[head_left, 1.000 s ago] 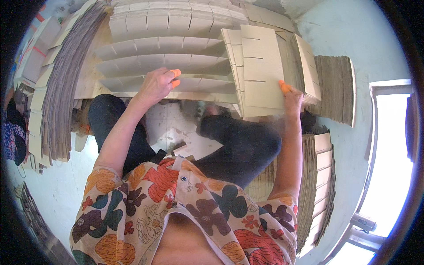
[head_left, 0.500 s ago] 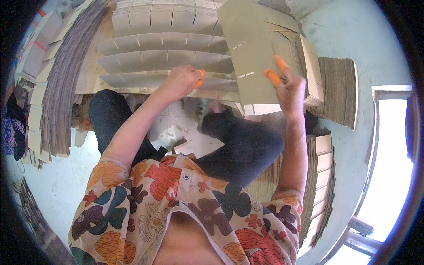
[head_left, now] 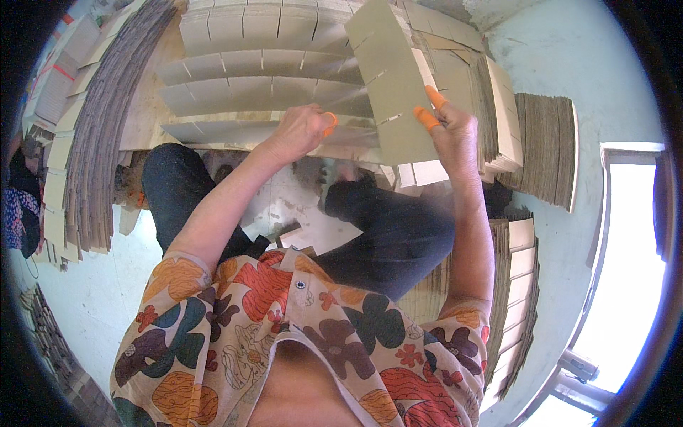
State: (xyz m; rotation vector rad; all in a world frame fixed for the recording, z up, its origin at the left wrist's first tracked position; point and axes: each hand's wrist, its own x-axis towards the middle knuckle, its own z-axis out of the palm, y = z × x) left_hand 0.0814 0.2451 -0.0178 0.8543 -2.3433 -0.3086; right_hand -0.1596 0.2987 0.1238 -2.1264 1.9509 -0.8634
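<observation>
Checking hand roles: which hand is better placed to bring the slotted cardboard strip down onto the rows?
Right hand: it already grips the slotted cardboard strip, raised above the cardboard rows. Left hand rests on them.

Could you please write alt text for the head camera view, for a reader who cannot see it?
A seated person's right hand lifts a slotted cardboard sheet while the left hand rests on a grid of upright cardboard strips. Both hands wear orange fingertip covers, and flat cardboard stacks surround the person on a pale floor.
</observation>
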